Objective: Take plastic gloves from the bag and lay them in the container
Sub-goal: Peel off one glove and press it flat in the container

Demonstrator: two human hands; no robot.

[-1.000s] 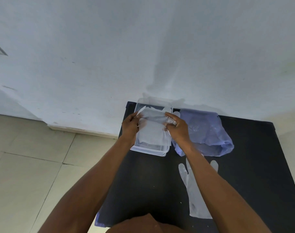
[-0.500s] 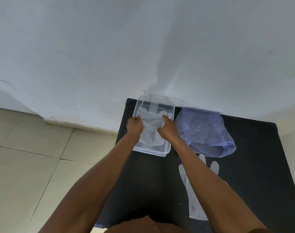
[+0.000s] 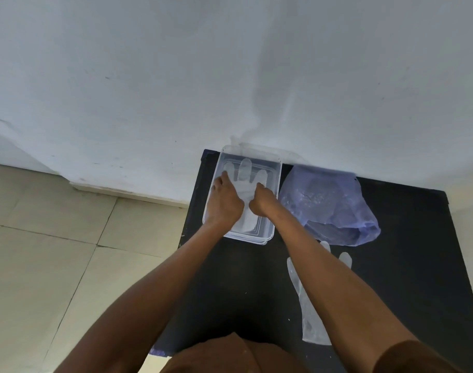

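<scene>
A clear plastic container (image 3: 279,168) stands at the far left corner of the black table (image 3: 407,265), against the wall. A translucent plastic glove (image 3: 245,170) lies flat inside it, fingers pointing to the wall. My left hand (image 3: 224,203) rests palm down on the glove's left side with fingers spread. My right hand (image 3: 262,201) has its fingers curled down onto the glove's right edge. The bluish plastic bag (image 3: 329,205) lies just right of the container. A second glove (image 3: 309,319) lies flat on the table, partly under my right forearm.
A white wall (image 3: 230,76) rises directly behind the table. Tiled floor (image 3: 55,251) lies to the left, below the table's left edge. Bare black tabletop stretches between the container and my body and to the far right.
The glove was held bunched between both hands above the container. It has been lowered and spread flat inside, and both hands have moved down onto it.
</scene>
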